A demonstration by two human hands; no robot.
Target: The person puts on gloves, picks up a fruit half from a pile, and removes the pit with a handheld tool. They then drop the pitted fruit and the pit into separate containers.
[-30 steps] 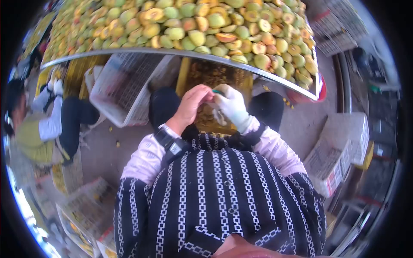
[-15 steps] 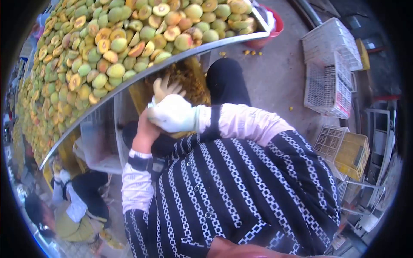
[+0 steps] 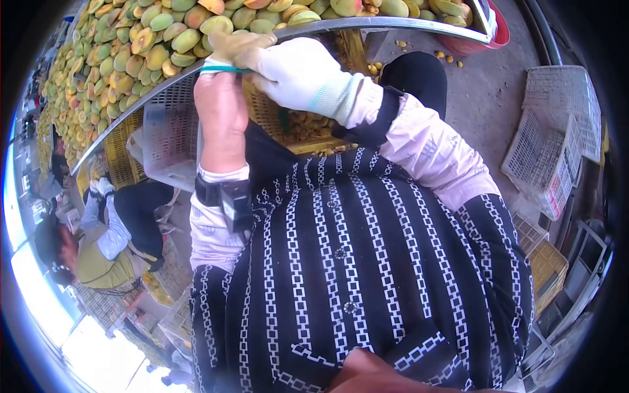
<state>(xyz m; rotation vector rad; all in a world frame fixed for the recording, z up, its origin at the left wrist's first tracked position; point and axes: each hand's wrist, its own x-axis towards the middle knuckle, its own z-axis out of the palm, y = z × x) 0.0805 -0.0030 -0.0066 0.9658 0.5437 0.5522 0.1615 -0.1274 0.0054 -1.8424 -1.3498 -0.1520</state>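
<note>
My left hand (image 3: 221, 108) is up at the edge of the fruit table, its wrist and lower palm bare. A tan-stained work glove (image 3: 244, 44) with a green-edged cuff covers only its far part, so how the fingers lie inside is hidden. My right hand (image 3: 295, 73), in a white knit glove, is closed on the stained glove near its cuff. Just beyond both hands lie halved green and orange fruits (image 3: 157, 56), which look like apricots or plums, heaped behind the table's metal rim (image 3: 386, 24).
Under the table stand a yellow crate (image 3: 321, 145) with fruit pieces and a pale plastic crate (image 3: 171, 131). White crates (image 3: 544, 150) are stacked at right, near a red basin (image 3: 499, 29). Another person (image 3: 111, 242) sits at left.
Both hands have risen toward the table rim. The stained glove's fingers were spread and now point sideways; more of my left wrist and palm shows bare. The view has shifted.
</note>
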